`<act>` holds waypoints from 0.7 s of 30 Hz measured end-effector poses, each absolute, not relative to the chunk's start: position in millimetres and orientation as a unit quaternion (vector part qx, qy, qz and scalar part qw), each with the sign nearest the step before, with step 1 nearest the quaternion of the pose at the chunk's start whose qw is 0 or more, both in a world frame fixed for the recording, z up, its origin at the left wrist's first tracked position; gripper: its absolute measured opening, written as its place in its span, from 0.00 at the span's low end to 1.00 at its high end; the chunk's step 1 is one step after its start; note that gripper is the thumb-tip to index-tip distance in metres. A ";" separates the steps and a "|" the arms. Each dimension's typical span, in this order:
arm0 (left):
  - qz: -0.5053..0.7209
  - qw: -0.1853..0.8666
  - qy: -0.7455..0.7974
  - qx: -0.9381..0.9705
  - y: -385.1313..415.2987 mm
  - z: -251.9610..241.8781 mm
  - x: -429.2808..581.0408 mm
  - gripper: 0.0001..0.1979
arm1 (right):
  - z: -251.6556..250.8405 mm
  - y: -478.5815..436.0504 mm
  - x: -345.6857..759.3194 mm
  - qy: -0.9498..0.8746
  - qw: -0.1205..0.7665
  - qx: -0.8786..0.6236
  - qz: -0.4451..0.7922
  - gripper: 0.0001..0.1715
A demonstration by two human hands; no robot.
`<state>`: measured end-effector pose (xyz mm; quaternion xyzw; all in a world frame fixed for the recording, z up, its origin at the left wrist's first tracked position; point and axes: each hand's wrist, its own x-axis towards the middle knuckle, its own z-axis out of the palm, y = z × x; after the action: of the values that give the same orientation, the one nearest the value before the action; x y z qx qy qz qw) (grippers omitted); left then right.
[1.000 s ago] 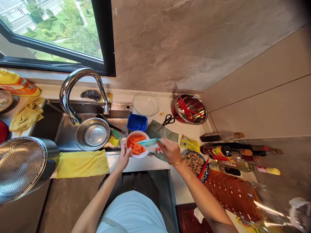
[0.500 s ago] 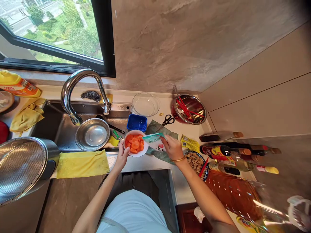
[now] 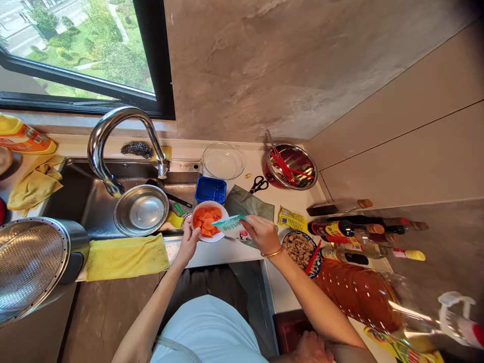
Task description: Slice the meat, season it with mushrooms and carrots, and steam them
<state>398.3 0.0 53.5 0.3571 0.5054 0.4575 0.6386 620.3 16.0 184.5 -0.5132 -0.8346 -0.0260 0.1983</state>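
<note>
My left hand point(image 3: 190, 236) grips the near left rim of a white bowl point(image 3: 222, 233) at the counter's front edge. Sliced carrots point(image 3: 206, 222) fill the bowl. In my right hand point(image 3: 264, 234) is a white and green packet point(image 3: 230, 226), tilted so that its left end hangs over the carrots. Whether anything is coming out of it I cannot tell. Behind the packet lies a dark green sheet point(image 3: 238, 199) with black scissors point(image 3: 258, 186) at its upper edge. A blue plastic container point(image 3: 210, 189) stands just beyond the bowl.
A sink point(image 3: 102, 201) with a metal basin point(image 3: 141, 209) lies to the left under the faucet point(image 3: 123, 113). On the right are a bowl of chopped meat point(image 3: 299, 248), sauce bottles point(image 3: 335, 228) and a large oil bottle point(image 3: 355, 290). Another person's hand point(image 3: 312, 348) shows at the bottom.
The packet has moved left, its end now farther over the carrots. Another person's hand has come into view at the bottom right. The whole view has shifted slightly.
</note>
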 end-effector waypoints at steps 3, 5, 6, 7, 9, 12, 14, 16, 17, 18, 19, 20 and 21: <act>0.460 0.660 0.484 0.345 -3.1 54.6 400.9 0.21 | 186.9 21.8 614.2 -0.839 0.188 -0.509 -0.026 0.25; 0.463 0.662 0.481 0.340 -4.9 56.5 402.0 0.20 | 188.4 24.3 612.1 -0.840 0.185 -0.509 -0.024 0.25; 0.463 0.662 0.482 0.339 -5.5 57.4 402.3 0.20 | 189.0 25.2 611.4 -0.842 0.183 -0.508 -0.020 0.25; 0.463 0.662 0.484 0.337 -5.9 58.2 402.3 0.20 | 189.5 26.1 610.8 -0.843 0.180 -0.507 -0.016 0.25; 0.464 0.661 0.487 0.332 -6.2 59.4 402.0 0.21 | 190.2 27.6 609.9 -0.845 0.175 -0.506 -0.009 0.25; 0.465 0.669 0.485 0.319 -5.6 60.5 400.7 0.22 | 189.9 29.5 608.2 -0.843 0.181 -0.506 -0.012 0.25; 0.466 0.671 0.484 0.315 -4.8 61.2 399.3 0.23 | 189.2 30.3 607.5 -0.844 0.189 -0.501 -0.022 0.25; 0.466 0.668 0.487 0.315 -3.8 61.6 397.5 0.24 | 188.7 31.2 608.0 -0.842 0.198 -0.501 -0.031 0.25; 0.465 0.665 0.491 0.317 -3.4 61.7 396.5 0.24 | 188.6 31.8 608.9 -0.839 0.202 -0.504 -0.034 0.25; 0.466 0.662 0.495 0.317 -2.9 61.7 395.6 0.25 | 188.7 32.5 610.3 -0.835 0.203 -0.510 -0.037 0.25; 0.467 0.660 0.496 0.315 -2.5 61.5 394.7 0.25 | 188.8 33.5 612.1 -0.831 0.205 -0.516 -0.038 0.25; 0.471 0.661 0.494 0.313 -2.1 61.2 393.9 0.24 | 189.1 34.7 614.3 -0.825 0.206 -0.524 -0.040 0.25; 0.475 0.664 0.487 0.310 -1.8 61.0 393.2 0.24 | 189.4 36.0 616.7 -0.820 0.207 -0.533 -0.041 0.25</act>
<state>393.2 -1.8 61.0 0.3096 0.4870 0.4754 0.6641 616.7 36.0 189.4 -0.5328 -0.8196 -0.0411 0.2065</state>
